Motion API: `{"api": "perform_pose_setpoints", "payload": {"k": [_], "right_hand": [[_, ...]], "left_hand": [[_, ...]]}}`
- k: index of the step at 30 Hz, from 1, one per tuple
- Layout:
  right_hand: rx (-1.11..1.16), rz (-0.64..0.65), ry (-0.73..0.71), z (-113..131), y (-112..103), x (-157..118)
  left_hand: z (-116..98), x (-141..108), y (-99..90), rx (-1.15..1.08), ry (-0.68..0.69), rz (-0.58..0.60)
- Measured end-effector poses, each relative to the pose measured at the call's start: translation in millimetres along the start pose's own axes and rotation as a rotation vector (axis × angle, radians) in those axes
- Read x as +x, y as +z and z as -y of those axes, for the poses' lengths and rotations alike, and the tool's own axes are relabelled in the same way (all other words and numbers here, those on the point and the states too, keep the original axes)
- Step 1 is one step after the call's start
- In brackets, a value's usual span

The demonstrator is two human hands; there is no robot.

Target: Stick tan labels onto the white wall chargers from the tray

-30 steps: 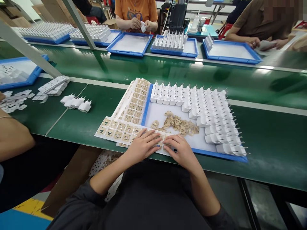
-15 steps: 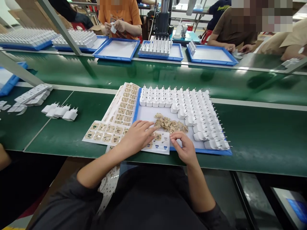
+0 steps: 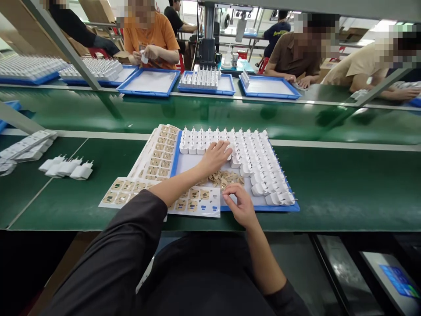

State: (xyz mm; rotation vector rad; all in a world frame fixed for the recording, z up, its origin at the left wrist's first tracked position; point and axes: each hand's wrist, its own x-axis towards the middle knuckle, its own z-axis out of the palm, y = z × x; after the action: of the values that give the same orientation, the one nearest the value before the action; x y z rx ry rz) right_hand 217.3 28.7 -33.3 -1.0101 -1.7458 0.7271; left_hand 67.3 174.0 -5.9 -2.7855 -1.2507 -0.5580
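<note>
Over the rows of white plug adapters (image 3: 259, 162) in the blue-rimmed tray (image 3: 263, 208), my left hand (image 3: 215, 157) reaches out with fingers stretched. Its fingertips are at the inner edge of the back rows; whether they touch an adapter I cannot tell. My right hand (image 3: 241, 204) is closed in a pinch by the right end of a white sticker sheet (image 3: 210, 208). Anything between those fingertips is too small to make out. Just beyond it lies a pile of small tan paper pieces (image 3: 226, 177), partly covered by my left forearm.
More sticker sheets (image 3: 159, 153) are stacked along the tray's left side. Several loose adapters (image 3: 67, 166) lie further left, near white strips (image 3: 28, 145). Across the green belt (image 3: 148, 109) stand blue trays (image 3: 148, 81), with people working behind them.
My left hand has left the sticker sheet and moved forward to the adapters. My right hand stays pinched near the sheet's end. The view has tilted up and shifted slightly right.
</note>
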Motion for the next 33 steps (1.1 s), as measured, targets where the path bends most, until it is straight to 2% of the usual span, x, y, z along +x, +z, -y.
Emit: {"api": "perform_pose_setpoints", "payload": {"k": [3,5,7,10,12,14,17,21,24,28,30,33], "right_hand": [[0.02,-0.017,-0.013,-2,1,0],[0.069,-0.033,-0.003,-5,2,-2],[0.123,-0.05,0.029,-8,2,-4],[0.178,-0.086,0.104,-10,3,-7],[0.217,-0.111,0.148,-9,3,-8],[0.264,-0.124,0.184,-3,4,-6],[0.339,-0.116,0.196,12,6,-3],[0.451,-0.076,0.106,39,13,2],[0.503,-0.062,0.104,54,19,5],[0.522,-0.062,0.177,62,25,6],[0.529,-0.095,0.198,63,27,5],[0.512,-0.148,0.232,63,31,4]], "left_hand": [[0,-2,-3.8,-0.1,-0.056,0.046],[-1,-9,-12.9,-0.18,-0.103,0.028],[-3,-23,-28.8,-0.464,-0.189,-0.049],[-11,-63,-58.6,-1.066,-0.324,-0.133],[-18,-94,-73.3,-1.305,-0.411,-0.13],[-26,-122,-77.9,-1.479,-0.506,-0.144],[-37,-149,-66.7,-1.642,-0.611,-0.208],[-49,-164,-41.8,-1.617,-0.576,-0.322],[-58,-171,-31.5,-1.36,-0.485,-0.43],[-63,-180,-30.6,-0.926,-0.354,-0.487],[-64,-182,-32.7,-0.835,-0.3,-0.508],[-64,-183,-35.8,-0.822,-0.275,-0.537]]}}
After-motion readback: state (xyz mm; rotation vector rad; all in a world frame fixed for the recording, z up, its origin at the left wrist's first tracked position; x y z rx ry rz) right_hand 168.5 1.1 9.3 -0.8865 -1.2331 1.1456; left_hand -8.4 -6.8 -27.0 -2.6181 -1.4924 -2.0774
